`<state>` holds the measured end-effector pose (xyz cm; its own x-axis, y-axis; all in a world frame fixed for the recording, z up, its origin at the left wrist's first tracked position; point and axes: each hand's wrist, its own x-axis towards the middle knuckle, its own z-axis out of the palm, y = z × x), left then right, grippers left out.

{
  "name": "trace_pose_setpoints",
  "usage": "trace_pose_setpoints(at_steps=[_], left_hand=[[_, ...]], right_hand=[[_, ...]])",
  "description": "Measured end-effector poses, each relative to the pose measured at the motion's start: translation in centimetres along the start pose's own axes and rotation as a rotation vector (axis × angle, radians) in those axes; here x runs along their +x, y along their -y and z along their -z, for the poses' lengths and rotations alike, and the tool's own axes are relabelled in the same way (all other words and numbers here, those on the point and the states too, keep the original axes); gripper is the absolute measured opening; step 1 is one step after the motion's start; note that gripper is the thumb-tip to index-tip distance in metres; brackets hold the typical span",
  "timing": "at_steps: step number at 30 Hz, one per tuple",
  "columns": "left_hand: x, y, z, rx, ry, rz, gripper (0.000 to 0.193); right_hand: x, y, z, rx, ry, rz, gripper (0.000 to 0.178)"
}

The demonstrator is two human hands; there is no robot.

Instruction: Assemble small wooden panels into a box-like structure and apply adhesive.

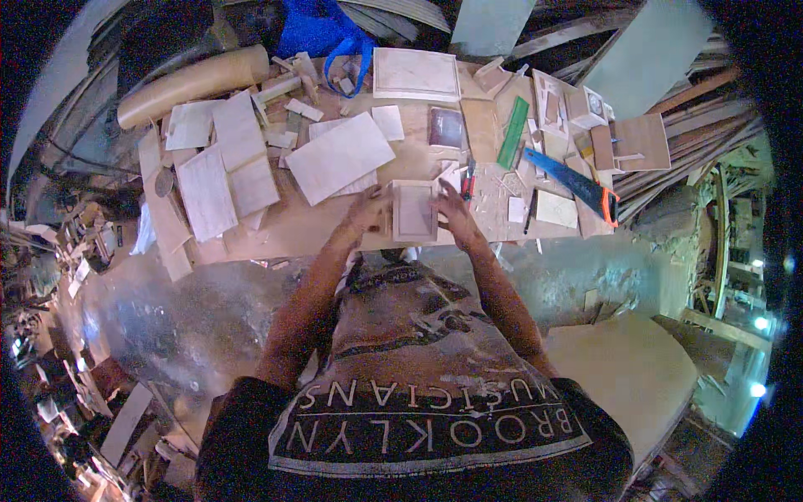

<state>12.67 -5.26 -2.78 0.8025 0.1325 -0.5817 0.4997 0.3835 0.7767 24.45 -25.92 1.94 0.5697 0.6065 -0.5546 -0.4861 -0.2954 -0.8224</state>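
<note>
A small, pale wooden box (415, 212) with a framed rectangular face sits near the front edge of the workbench, straight ahead of me. My left hand (365, 214) grips its left side with curled fingers. On the opposite side, my right hand (454, 212) is closed against the box's right wall. Just beyond the right hand lie a red-and-black hand tool (469, 180) and a small pale offcut (450, 174). A large light wooden panel (341, 157) rests beyond the left hand. Behind the box is a dark square piece (447, 128) in a pale surround.
To the right lie a handsaw (573, 178) with an orange handle, a green strip (514, 134) and a dark pencil-like stick (529, 216). Stacked boards (207, 194) cover the left, before a brown roll (194, 86). A blue bag (314, 35) sits at the back.
</note>
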Motion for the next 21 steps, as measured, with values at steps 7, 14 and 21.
trace_pose_setpoints(at_steps=[7,14,21], left_hand=[[1.1,-1.8,-1.6,0.385,-0.223,-0.19,0.072],[-0.3,-3.2,-2.1,0.294,-0.226,-0.13,0.065],[-0.5,0.8,1.2,0.129,-0.202,-0.397,0.04]], right_hand=[[1.3,1.0,-1.4,-0.198,-0.091,0.165,0.083],[1.6,-0.3,-1.1,-0.211,-0.167,0.108,0.079],[-0.1,1.6,-1.0,-0.655,-0.399,0.561,0.063]])
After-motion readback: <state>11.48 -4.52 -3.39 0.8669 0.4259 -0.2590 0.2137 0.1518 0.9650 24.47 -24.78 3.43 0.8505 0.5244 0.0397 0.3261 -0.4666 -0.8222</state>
